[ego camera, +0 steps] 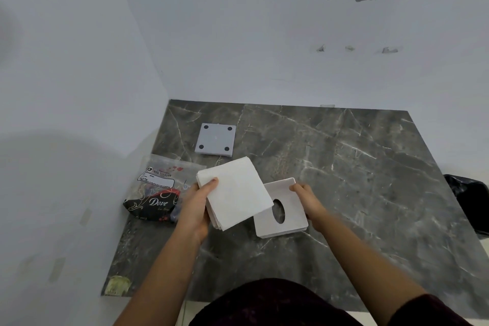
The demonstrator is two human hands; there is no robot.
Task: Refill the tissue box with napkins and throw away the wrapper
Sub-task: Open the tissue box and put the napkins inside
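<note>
Head view: our left hand pinches the napkin stack, right hand grips the tissue box; loose sheets could fan out.

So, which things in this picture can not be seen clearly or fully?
- Tissue box: its near left part is covered by the napkin stack in the left hand; whether napkins are inside cannot be told. The right hand holds its far edge.
- Wrapper: the small label print is too small to read.
- Black bag: cut off by the right edge.
- Grey base plate: its other face is hidden.
</note>
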